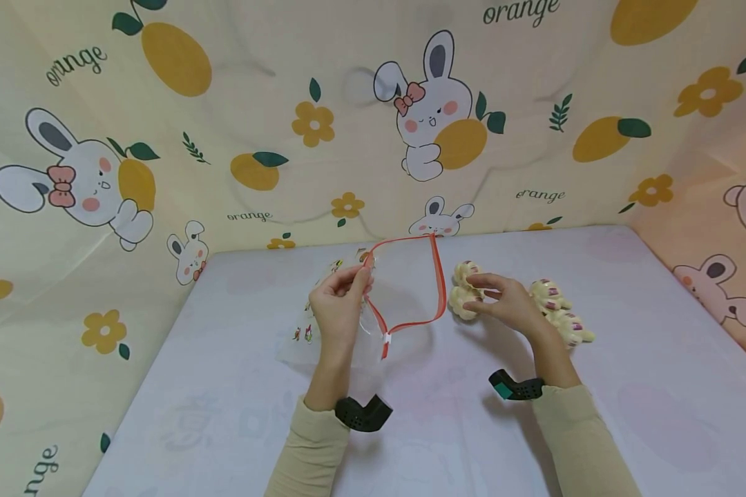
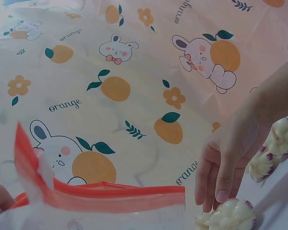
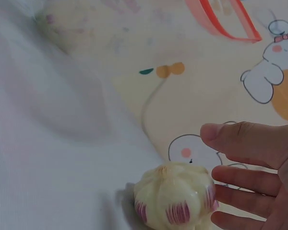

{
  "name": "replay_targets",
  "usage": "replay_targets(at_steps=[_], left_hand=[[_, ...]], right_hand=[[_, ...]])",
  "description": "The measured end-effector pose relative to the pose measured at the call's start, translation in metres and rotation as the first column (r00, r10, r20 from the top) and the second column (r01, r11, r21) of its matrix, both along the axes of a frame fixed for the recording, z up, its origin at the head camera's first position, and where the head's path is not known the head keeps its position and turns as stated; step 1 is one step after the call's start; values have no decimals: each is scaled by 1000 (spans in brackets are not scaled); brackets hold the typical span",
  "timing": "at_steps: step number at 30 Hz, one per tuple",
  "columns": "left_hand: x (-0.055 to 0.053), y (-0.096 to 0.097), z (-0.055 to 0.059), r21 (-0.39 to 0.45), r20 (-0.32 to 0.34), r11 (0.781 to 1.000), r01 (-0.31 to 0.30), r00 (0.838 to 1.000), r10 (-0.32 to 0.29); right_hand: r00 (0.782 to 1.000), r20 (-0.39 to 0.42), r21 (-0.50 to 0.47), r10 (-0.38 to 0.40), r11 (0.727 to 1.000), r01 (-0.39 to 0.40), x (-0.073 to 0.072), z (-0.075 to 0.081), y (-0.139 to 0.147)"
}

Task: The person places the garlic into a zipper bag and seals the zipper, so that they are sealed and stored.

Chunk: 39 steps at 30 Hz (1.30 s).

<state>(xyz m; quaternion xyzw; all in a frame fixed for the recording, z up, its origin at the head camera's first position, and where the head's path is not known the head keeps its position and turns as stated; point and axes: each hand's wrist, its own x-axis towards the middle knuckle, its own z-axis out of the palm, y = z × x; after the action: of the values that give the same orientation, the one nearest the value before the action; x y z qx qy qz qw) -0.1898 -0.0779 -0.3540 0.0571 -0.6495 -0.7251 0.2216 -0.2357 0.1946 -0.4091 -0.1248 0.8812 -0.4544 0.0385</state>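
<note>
A clear plastic zip bag (image 1: pixel 342 324) with small colored prints and a red-edged mouth (image 1: pixel 440 276) stands spread on the table. My left hand (image 1: pixel 340 304) pinches the left side of that red edge between thumb and fingers; a white slider (image 1: pixel 387 338) sits at the near corner. To the right of the mouth lies a pair of garlic bulbs (image 1: pixel 464 304), cream with purple streaks. My right hand (image 1: pixel 506 304) reaches over them from the right, its thumb and fingers spread apart. In the right wrist view the fingertips are right beside a garlic bulb (image 3: pixel 175 196).
Two more garlic bulbs (image 1: pixel 562 314) lie behind the right hand, further right on the white table (image 1: pixel 224 414). A patterned cloth wall (image 1: pixel 348 69) with rabbits and oranges rises at the back and sides. Each wrist carries a black band (image 1: pixel 363 414).
</note>
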Motion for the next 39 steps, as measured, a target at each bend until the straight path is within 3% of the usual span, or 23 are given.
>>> replay_targets(at_steps=[10,25,39], left_hand=[[-1,0,-1,5,0,1000,-1,1000,1],[-1,1,0,-3,-2,1000,-13,1000,13],[-1,0,1,8,12,1000,-14,1000,14]], right_hand=[[1000,-22,16,6,1000,-6,-2,-6,1],[999,9,73,35,997,-35,0,-2,0],[999,33,60,-16,998,14,-2,-6,0]])
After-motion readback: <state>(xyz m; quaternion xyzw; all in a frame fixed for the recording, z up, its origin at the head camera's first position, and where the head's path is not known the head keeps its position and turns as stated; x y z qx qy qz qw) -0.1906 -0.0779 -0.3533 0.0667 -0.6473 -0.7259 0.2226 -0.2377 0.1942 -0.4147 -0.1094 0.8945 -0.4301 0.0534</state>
